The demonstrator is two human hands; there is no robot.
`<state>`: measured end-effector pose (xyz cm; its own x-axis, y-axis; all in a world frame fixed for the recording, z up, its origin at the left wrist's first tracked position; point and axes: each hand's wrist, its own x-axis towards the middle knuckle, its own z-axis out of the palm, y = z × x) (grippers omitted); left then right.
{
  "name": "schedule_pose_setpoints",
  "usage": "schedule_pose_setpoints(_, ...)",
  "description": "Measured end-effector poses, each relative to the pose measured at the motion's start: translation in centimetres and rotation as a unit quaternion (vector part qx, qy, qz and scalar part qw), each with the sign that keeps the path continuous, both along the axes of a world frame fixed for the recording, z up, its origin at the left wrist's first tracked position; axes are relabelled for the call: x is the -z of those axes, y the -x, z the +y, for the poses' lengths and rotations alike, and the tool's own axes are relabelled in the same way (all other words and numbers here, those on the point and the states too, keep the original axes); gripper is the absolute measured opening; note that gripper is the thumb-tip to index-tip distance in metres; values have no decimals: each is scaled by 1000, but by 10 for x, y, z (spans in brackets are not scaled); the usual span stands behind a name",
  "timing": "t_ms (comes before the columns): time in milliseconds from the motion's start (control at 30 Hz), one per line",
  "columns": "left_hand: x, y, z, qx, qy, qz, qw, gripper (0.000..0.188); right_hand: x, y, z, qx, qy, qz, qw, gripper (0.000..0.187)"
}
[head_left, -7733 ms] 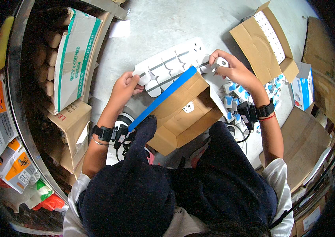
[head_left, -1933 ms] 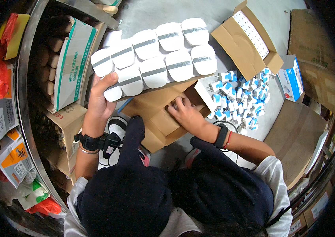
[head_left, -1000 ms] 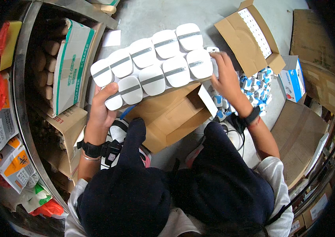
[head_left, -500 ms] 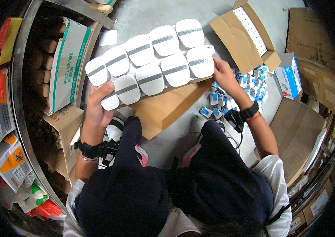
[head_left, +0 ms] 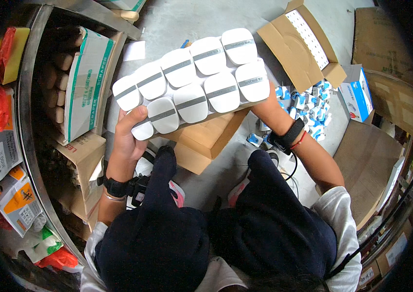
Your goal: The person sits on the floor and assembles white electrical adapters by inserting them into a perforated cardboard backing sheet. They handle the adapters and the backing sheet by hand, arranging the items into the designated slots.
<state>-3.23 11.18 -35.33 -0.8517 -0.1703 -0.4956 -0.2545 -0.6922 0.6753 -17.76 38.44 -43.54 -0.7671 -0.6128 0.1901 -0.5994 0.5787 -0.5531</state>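
Above the floor, in front of my legs, I hold a pack of white rounded-square pieces (head_left: 191,103), each with a grey stripe, set in two rows. My left hand (head_left: 131,127) grips its left end, the thumb lying on the near edge and the fingers underneath. At the right end my right hand (head_left: 266,106) reaches behind the pack, its fingers hidden. Below the pack a brown cardboard box (head_left: 196,159) stands on the floor, partly covered by it.
Small blue-and-white pieces (head_left: 313,109) lie heaped on the floor to the right. Beyond them is an open carton (head_left: 284,48) holding white rows. A metal shelf (head_left: 30,146) with boxes runs along the left. A large carton (head_left: 369,168) stands at the right.
The pack has shifted slightly to the right and towards me. My right hand has slid behind its right end, so the fingers no longer show.
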Motion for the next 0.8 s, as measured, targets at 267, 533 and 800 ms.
schedule_pose_setpoints(267, -7, -1, 5, 6, -3, 8, 1000, 64, -11, -1, -8, -57, 232, -212, 948, 34)
schedule_pose_setpoints(533, -8, 12, 17, 14, 22, 3, 1000, 65, 7, 53, -17, 1, 382, -477, 792, 30)
schedule_pose_setpoints(800, 2, 32, 20, 49, 43, -28, 997, 72, -39, 42, 2, 177, 303, -412, 841, 45)
